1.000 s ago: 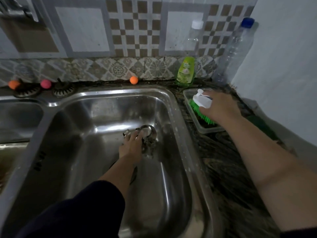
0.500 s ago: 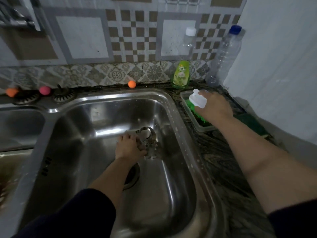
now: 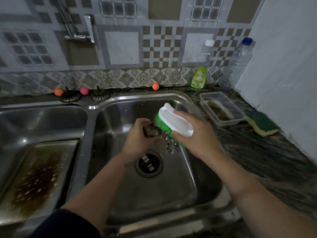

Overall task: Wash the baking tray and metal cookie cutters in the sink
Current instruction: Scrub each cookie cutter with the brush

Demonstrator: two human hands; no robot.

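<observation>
Left hand [image 3: 139, 138] grips 1 metal cookie cutter [image 3: 151, 131] over the right sink basin [image 3: 202, 182]; its shape is blurred. Right hand [image 3: 193, 133] grasps the white-backed brush [image 3: 173, 121], green bristles touching the cutter. More cutters [image 3: 171, 145] lie on the basin floor, partly hidden, and 2 sit in the drain [image 3: 148, 163]. Dirty baking tray [image 3: 20, 162] in the left basin, cut off at the frame edge.

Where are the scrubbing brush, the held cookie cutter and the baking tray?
scrubbing brush [image 3: 173, 120]: head view, white handle.
cookie cutter [image 3: 151, 130]: head view, metal rim.
baking tray [image 3: 36, 179]: head view, stained floor.
</observation>
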